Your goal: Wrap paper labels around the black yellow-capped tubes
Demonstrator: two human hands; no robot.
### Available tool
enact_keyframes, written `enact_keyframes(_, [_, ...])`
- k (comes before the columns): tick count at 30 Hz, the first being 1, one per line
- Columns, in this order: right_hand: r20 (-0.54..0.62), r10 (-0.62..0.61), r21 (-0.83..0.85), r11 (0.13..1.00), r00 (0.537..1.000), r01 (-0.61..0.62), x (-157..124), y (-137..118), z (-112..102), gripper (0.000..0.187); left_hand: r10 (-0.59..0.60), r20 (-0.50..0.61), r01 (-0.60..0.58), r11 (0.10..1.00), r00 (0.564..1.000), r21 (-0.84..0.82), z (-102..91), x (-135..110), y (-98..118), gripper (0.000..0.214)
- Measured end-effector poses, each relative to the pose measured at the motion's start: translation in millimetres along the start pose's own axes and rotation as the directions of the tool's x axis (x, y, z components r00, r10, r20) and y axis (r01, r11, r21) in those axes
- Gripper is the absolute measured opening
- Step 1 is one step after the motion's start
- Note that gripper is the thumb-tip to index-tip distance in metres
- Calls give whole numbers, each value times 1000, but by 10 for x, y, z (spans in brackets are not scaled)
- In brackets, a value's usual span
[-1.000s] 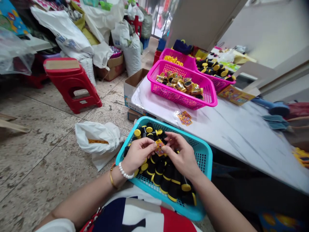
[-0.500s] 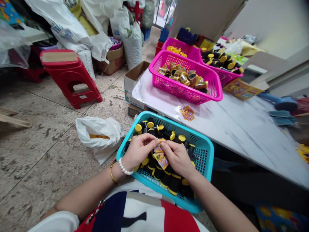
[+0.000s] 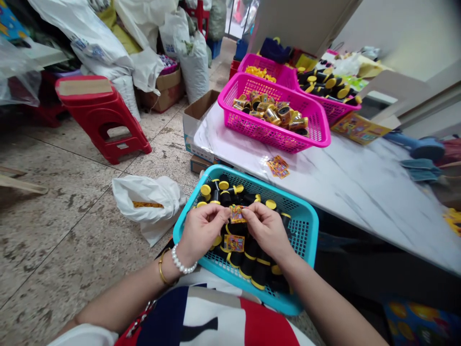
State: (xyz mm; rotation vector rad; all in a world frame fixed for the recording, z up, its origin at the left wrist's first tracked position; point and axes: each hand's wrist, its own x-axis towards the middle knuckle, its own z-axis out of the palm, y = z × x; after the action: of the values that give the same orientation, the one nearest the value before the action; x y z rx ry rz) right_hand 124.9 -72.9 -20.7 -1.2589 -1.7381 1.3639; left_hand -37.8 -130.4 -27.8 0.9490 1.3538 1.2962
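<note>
Between both hands a small printed sticker [image 3: 237,214] is stretched out, orange and purple. My left hand [image 3: 203,226] pinches its left edge, with a pearl bracelet and a gold bangle at the wrist. Its right edge is pinched by my right hand [image 3: 266,228]. Just below, another printed sticker [image 3: 234,243] lies on black cylinders with yellow caps [image 3: 248,266]. These fill a turquoise basket [image 3: 310,226] under my hands. Whether the held piece is attached to anything is hidden.
On the marble-patterned table [image 3: 345,187] stand a pink basket [image 3: 273,137] of wrapped cylinders and a pile of stickers [image 3: 278,166]. Further back is a pink basket [image 3: 334,108] of black and yellow pieces. A white sack [image 3: 151,211] and a red stool [image 3: 104,115] occupy the floor at left.
The hands have moved slightly apart, and the held sticker now faces up flat between them. The second sticker, hanging beneath the hands before, now lies on the cylinders.
</note>
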Motion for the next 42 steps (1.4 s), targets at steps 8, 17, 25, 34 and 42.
enact_keyframes(8, [-11, -150, -160, 976, 989, 146, -68, 3, 34, 22, 84, -59, -79, 993, 995, 87, -6, 60, 24, 17])
enact_keyframes(17, [-83, -208, -169, 967, 975, 192, -67, 31, 45, 20, -126, 27, 129, 985, 992, -111, -27, 22, 107, 28])
enact_keyframes(25, [-75, -298, -245, 931, 952, 272, -85, 11, 42, 17, -209, 71, 220, 944, 975, -244, -29, 41, 42, 29])
enact_keyframes(34, [90, -433, -344, 832, 897, 436, -39, -39, 63, 21, -247, 109, 266, 936, 963, -229, -58, 43, 35, 27])
enact_keyframes(42, [-200, -146, -936, 321, 969, -145, 124, -13, -590, 32, -296, 182, 333, 914, 938, -230, -61, 61, 50, 25])
